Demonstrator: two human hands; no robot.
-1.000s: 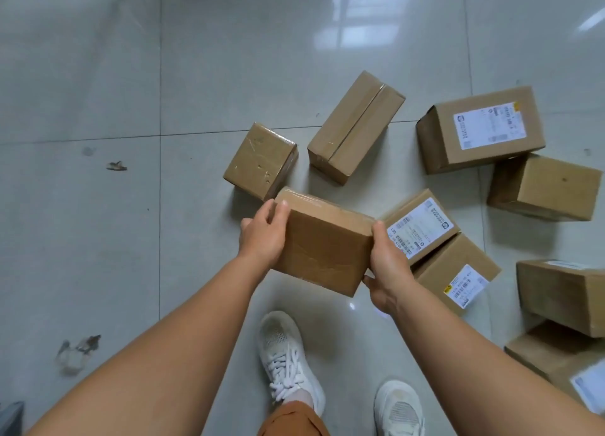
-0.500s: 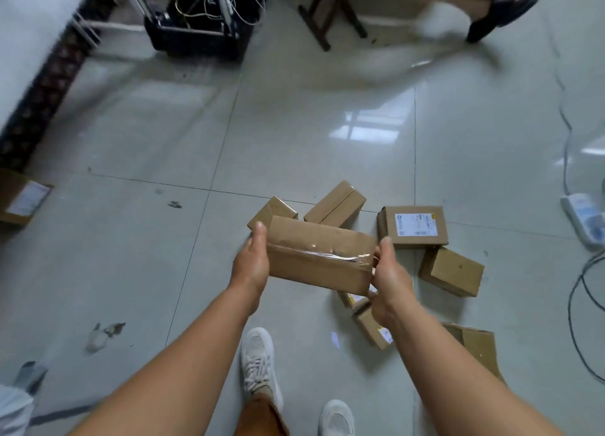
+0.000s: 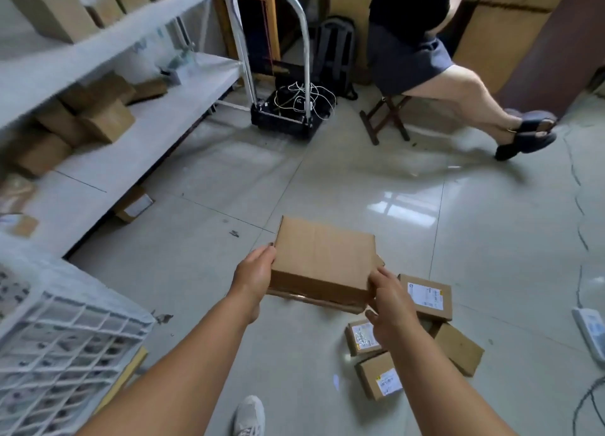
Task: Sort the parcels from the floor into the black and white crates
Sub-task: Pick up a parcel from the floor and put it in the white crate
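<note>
Here the left hand [image 3: 253, 277] and right hand [image 3: 391, 308] each grasp one end of the brown parcel [image 3: 322, 260], so keep it level while carrying it toward the white crate [image 3: 65, 337].

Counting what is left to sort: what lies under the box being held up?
Below the held box, gripped by the left hand and right hand, four parcels show on the floor. Any directly beneath it are covered.
</note>
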